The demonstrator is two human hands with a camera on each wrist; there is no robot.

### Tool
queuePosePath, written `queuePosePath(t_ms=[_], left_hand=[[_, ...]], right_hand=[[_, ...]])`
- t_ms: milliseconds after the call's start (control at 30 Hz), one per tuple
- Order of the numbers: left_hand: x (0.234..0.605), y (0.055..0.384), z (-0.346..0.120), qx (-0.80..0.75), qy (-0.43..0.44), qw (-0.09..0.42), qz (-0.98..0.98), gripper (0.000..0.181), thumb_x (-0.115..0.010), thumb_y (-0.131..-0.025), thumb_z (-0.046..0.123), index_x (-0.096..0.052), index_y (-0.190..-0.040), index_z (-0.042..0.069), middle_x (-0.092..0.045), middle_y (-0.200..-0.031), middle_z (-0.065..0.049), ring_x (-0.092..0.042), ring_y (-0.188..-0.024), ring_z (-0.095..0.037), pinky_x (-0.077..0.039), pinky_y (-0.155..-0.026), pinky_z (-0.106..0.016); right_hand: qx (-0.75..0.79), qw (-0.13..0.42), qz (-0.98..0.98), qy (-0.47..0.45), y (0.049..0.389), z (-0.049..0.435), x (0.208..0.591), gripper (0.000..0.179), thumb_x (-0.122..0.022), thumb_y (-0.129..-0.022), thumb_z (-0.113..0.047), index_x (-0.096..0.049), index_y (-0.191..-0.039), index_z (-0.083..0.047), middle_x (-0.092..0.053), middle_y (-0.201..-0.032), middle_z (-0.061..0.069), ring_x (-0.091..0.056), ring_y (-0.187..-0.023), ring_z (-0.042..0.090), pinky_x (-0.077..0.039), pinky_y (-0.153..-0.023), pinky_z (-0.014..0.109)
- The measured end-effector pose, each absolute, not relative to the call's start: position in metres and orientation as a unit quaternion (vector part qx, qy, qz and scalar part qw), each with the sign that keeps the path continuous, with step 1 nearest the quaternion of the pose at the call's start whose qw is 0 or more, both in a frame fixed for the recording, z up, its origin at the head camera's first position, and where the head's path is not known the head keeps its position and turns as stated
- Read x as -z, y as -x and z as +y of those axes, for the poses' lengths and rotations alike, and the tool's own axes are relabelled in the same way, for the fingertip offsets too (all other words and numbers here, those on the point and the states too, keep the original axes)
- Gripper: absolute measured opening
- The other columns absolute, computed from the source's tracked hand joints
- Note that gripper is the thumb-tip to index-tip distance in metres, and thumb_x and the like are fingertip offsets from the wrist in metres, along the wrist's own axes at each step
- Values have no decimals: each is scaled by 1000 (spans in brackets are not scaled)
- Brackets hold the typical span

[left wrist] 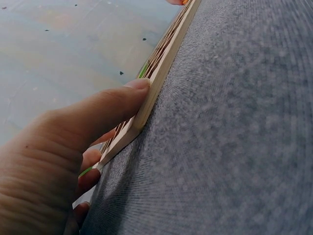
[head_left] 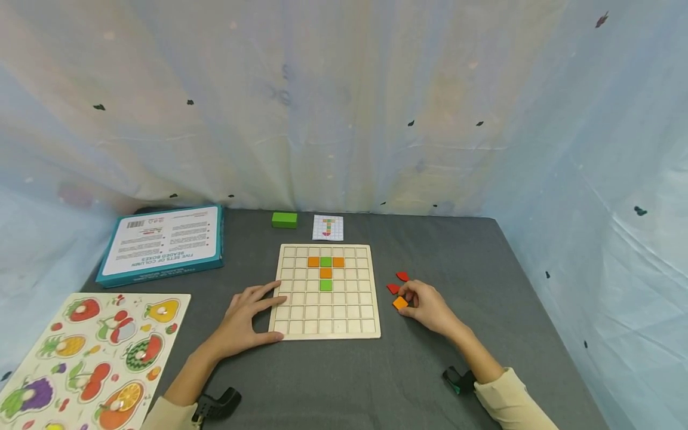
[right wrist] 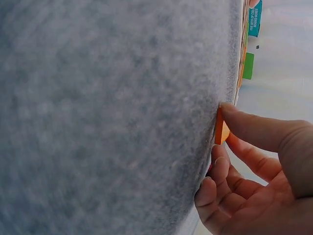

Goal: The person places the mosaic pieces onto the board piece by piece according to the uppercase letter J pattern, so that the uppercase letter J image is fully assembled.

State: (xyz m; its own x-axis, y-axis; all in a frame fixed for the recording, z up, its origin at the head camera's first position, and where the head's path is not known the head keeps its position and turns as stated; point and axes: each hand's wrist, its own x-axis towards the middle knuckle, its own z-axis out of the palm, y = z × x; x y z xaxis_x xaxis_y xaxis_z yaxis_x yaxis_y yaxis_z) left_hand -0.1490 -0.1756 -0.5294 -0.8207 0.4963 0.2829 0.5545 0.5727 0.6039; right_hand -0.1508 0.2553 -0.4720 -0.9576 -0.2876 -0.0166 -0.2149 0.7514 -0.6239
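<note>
A wooden grid board (head_left: pixel 352 307) lies flat on the grey table, holding orange and green square tiles in a T-like pattern near its top. My left hand (head_left: pixel 244 319) rests at the board's left side, fingertips over the rim and thumb (left wrist: pixel 139 84) at the near corner, fingers spread. Right of the board, my right hand (head_left: pixel 428 306) pinches an orange square tile (head_left: pixel 400 303) between thumb and fingers, low over the cloth. In the right wrist view the orange tile (right wrist: pixel 219 126) stands edge-on under the thumb. Two red curved-edge pieces (head_left: pixel 402 276) lie just beyond these fingers.
Behind the board are a green block (head_left: pixel 284 220) and a small pattern card (head_left: pixel 328 228) with a coloured J-like figure. A teal box (head_left: pixel 163 245) lies at the back left. Nearer on the left is a fruit puzzle board (head_left: pixel 91 358). A pale curtain (head_left: pixel 344 119) hangs behind the table.
</note>
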Motion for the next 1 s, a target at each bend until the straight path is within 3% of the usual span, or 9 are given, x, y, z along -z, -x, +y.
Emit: queuePosePath(t_ms=[567,767,1000], left_hand=[[529,150,-176,354,294,34,-887,76,-84,-75,51,-60,-140,19,-37,-157,-9,-35,-134,-29,-23,-94,-55],[529,151,-175,354,297,35,-886,76,-84,-75,50,-60,-141,19,-37,-157,-8,-35,-134,-28,-22,-94,-55],[528,149,-174,359,299,40,-883,75,-85,-75,49,-61,-139,18,-38,-157,-9,-35,-133,-28,-23,-93,-53]], right_hand=[[364,61,917,151,150,257,474,30,-79,-80,5,-62,-104,-4,-59,-88,5,-49,-70,16,-43,-65,29],[368,69,909,185,151,257,472,22,-74,-86,4,-66,-106,-2,-60,-87,3,-49,-67,12,-45,-63,27],[406,96,882,218,164,234,457,16,-68,-92,2,-67,-108,0,-62,-87,2,-54,-70,16,-46,-64,28]])
